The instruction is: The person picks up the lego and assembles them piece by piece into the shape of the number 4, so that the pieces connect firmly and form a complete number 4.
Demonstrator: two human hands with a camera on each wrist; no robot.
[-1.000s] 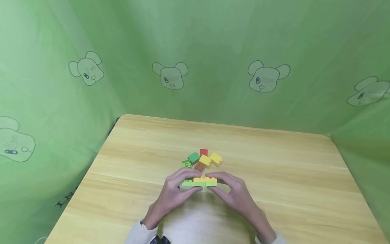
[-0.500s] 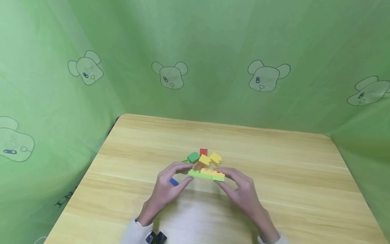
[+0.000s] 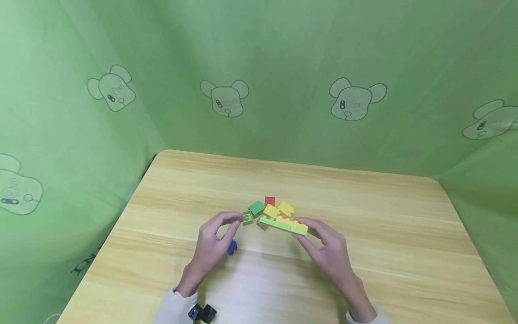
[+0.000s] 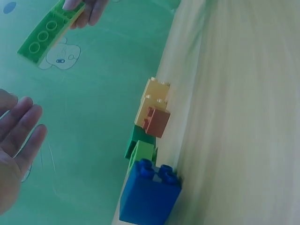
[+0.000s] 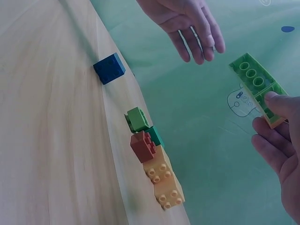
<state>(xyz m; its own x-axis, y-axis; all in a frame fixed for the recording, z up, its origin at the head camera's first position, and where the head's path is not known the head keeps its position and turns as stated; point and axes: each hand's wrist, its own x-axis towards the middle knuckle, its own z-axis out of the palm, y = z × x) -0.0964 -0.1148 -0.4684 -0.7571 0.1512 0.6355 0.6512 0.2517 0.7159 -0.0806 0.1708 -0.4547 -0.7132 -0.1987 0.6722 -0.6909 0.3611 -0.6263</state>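
Note:
My right hand (image 3: 329, 245) pinches one end of a joined strip of toy building bricks (image 3: 283, 225), light green below and yellow-orange on top. In the right wrist view the hollow green underside of the strip (image 5: 255, 77) faces the camera, thumb on it. My left hand (image 3: 212, 238) is off the strip, its fingers relaxed and holding nothing, as the right wrist view shows. Below it stands a blue brick (image 4: 150, 192), partly hidden by the hand in the head view. A light green brick (image 3: 247, 218) lies close to the left fingertips in the head view.
Beyond the hands lie a dark green brick (image 3: 256, 208), a red brick (image 3: 270, 201), two yellow bricks (image 3: 286, 209) and a brown brick (image 5: 143, 146). All rest on the wooden table (image 3: 384, 216), with a green curtain (image 3: 283, 54) around it.
Both hands held the strip a second ago. The left hand has let go and moved left, while the right has carried the strip right and tilted it. The blue brick has come into sight.

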